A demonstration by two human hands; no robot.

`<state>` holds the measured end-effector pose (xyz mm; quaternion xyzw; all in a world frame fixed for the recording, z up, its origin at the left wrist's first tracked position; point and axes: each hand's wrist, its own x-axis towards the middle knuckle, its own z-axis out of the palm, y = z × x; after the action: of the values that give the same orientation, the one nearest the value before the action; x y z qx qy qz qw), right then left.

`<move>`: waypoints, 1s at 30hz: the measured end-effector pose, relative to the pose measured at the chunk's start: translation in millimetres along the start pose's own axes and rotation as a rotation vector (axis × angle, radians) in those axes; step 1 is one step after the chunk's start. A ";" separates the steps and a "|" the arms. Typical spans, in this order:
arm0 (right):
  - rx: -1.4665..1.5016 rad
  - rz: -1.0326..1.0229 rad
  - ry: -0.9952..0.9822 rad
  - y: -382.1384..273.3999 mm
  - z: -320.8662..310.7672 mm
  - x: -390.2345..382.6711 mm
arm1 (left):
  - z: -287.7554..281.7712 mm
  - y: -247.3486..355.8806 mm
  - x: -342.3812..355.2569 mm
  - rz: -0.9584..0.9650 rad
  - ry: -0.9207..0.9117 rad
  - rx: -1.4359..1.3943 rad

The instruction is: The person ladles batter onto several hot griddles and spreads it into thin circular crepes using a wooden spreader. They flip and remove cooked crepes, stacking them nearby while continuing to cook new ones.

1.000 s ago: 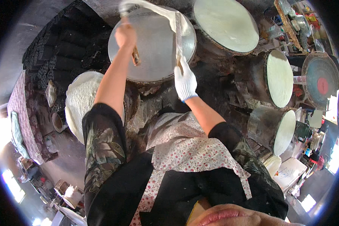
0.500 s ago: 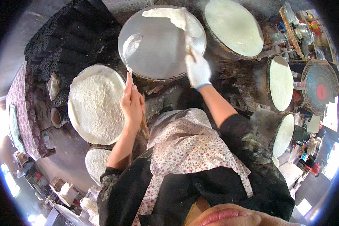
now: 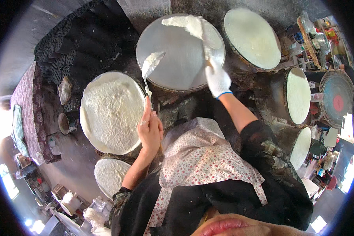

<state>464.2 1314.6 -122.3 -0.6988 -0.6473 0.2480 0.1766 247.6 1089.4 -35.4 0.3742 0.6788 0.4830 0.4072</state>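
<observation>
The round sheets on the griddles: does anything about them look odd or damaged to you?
Yes, one: the large pale sheet beside the left hand looks lumpy, with an uneven left edge, whereas the upper-right sheet looks smooth. I cannot tell whether that is a fault.

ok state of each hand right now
Left hand: closed, holding a ladle.
Right hand: gloved, closed, holding a long flat scraper.
</observation>
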 end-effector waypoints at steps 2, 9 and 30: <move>-0.024 -0.166 -0.002 -1.7 6.3 6.5 | 0.7 1.3 -2.0 0.003 -0.002 -0.035; 0.023 -0.155 0.266 23.5 15.0 23.3 | 4.9 3.8 -15.5 0.036 0.023 -0.038; -0.132 -0.427 -0.113 16.2 -13.4 65.5 | 83.1 30.5 -45.6 -0.010 0.195 -0.068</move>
<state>487.7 1379.0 -128.3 -0.5411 -0.8041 0.2007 0.1424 344.8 1085.2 -14.1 0.3077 0.7003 0.5380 0.3542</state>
